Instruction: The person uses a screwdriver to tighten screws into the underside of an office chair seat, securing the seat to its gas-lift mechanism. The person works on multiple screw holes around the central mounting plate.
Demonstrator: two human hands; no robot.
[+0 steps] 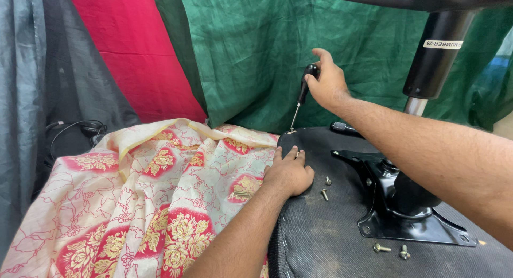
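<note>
Driving: a screw at the far-left corner of the upturned chair seat [331, 230], the step I judge to be in hand, though whether it goes in or comes out I cannot tell.
Chair seat: lies underside up, black fabric facing me; it carries everything I work on.
Patterned cloth [133, 192]: cream with red and gold flowers, spread to the left of the seat and touching its left edge.
Gas cylinder [430, 59]: black column rising from the mount plate toward the upper right.
Mount plate [406, 219]: black metal, sits near the right edge of the seat; at least two of its holes look empty.
Right hand [328, 85]: closed around the black handle of the screwdriver [303, 93], thumb lifted, above the far edge.
Left hand [289, 174]: lies flat and spread on the seat's left edge, pressing it down, gripping nothing.
Screwdriver: tilted, its tip at the far-left corner on a small brass-coloured fitting.
Loose screws [325, 188]: two just right of my left hand, two more at the plate's near edge.
Next move: I judge it calls for steady downward pressure and a straighter shaft, so the tip stays seated while the left hand steadies the seat.
</note>
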